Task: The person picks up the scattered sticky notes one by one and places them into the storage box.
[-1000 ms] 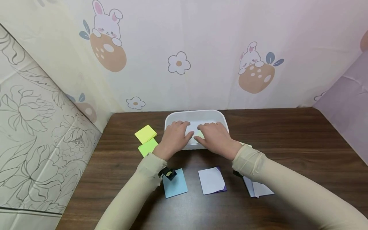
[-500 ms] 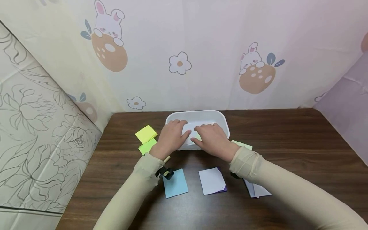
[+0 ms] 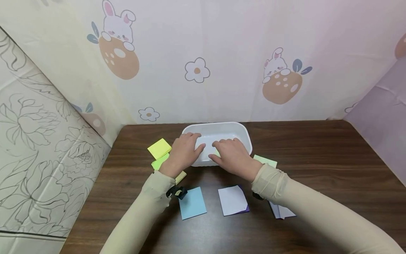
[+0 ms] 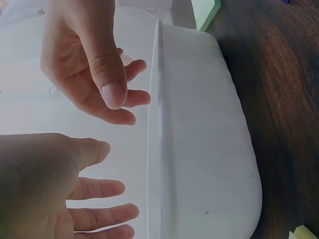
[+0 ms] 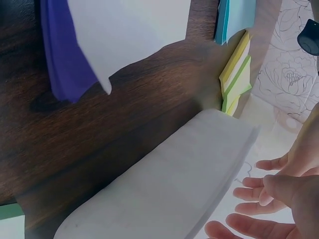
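Our two hands over the white tub

We hold our left hand (image 3: 183,152) and right hand (image 3: 232,156) with relaxed fingers, gripping nothing, inside the white tub (image 3: 242,131) at the counter's (image 3: 317,162) back middle.

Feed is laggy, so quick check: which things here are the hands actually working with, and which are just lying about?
In hand:
left hand and right hand, fingers straight, reaching into the white tub
small green paper between the hands

Lying about:
yellow pad
blue sheet
white-and-purple sheet
pale green pad
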Demonstrator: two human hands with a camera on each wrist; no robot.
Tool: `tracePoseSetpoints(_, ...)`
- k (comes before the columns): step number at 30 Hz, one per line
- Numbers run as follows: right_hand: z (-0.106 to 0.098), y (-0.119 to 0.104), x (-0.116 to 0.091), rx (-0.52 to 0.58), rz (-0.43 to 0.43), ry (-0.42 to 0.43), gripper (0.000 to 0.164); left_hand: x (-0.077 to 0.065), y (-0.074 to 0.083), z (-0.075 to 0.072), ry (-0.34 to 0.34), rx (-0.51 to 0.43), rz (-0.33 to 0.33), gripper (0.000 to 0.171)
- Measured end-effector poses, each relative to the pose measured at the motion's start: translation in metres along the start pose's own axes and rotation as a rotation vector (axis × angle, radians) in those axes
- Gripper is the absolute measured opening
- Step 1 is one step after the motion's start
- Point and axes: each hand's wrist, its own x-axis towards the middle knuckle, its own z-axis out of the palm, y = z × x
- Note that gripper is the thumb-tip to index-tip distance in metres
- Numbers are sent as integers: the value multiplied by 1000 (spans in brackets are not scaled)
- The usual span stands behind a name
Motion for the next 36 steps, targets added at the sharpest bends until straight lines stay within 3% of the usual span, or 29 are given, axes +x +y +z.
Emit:
tracePoseSetpoints(20,4,-10,5,-9,-21,1,39,-8,-26,-6,43,-25,-61,48)
tracePoseSetpoints(29,5,-13,9,-5,-41,16,37,-10,-40,-12,94,-63,-69,46)
tracePoseSetpoints(36,7,-15,13,7,-30,-30,39,-15,-52,-11,81,-84,-96,45)
